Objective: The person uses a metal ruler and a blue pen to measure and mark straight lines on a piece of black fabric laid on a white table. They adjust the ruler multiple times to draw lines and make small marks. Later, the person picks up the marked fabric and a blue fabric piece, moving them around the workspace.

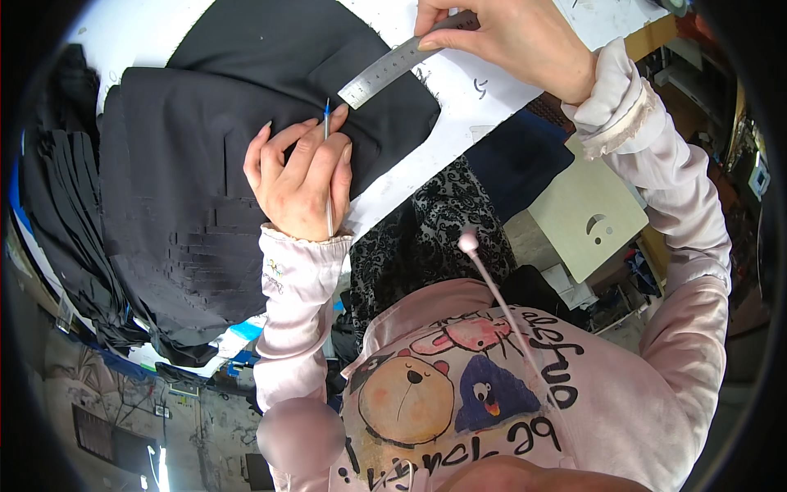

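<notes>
My right hand [510, 46] pinches a steel ruler [384, 67] between thumb and fingers near its far end. The ruler slants down to the left, its near end over a black fabric piece [289, 43]. My left hand [301, 175] rests palm down on black fabric, its fingertips just below the ruler's end. A slim clear pen refill [327, 132] with a blue tip is tucked between its fingers and runs over the back of the hand towards the wrist. Under and left of this hand lies a layered stack of black cut fabric [178, 172] with stepped edges.
The white table surface [479, 86] bears pen marks. More black fabric [67, 203] hangs in folds at the left edge. Dark blue fabric [522, 160] lies beyond the table's near edge, beside a pale board [587, 209]. Black patterned cloth [424, 215] covers my lap.
</notes>
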A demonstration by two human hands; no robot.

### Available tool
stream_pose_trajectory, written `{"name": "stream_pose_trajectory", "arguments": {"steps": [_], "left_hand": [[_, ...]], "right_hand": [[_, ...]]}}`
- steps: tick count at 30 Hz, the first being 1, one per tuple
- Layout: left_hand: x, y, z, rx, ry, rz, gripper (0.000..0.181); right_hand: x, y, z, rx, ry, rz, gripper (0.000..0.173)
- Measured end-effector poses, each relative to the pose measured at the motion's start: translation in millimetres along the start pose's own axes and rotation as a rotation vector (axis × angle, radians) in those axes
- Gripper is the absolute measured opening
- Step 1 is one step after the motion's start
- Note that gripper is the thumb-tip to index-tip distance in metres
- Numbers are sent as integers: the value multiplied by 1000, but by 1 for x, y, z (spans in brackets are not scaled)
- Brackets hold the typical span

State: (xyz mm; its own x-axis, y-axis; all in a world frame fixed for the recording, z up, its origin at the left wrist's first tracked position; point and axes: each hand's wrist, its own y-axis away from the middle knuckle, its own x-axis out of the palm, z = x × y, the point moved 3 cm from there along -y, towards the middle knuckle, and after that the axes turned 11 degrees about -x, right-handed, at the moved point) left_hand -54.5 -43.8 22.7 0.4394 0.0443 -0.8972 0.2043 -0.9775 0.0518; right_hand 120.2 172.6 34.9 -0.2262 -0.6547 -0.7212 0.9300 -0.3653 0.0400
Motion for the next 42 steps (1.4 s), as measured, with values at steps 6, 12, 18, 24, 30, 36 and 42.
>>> {"name": "stream_pose_trajectory", "arguments": {"steps": [6, 12, 18, 24, 30, 36, 42], "left_hand": [[0, 0, 0, -7, -7, 7, 7], [4, 1, 2, -13, -3, -33, 3], [0, -1, -1, -9, -1, 7, 8], [1, 0, -2, -15, -6, -3, 7], [2, -1, -3, -10, -6, -13, 7], [3, 1, -2, 8, 16, -37, 7], [-11, 3, -4, 27, 113, -98, 15]], "right_hand": [[1, 0, -3, 15, -25, 6, 17], [3, 0, -6, 51, -10, 34, 16], [1, 1, -5, 23, -14, 8, 16], [2, 1, -7, 41, -20, 41, 16], [-1, 1, -4, 38, -30, 41, 17], [0, 3, -10, 25, -39, 26, 17], [-27, 8, -47, 293, -361, -371, 12]]}}
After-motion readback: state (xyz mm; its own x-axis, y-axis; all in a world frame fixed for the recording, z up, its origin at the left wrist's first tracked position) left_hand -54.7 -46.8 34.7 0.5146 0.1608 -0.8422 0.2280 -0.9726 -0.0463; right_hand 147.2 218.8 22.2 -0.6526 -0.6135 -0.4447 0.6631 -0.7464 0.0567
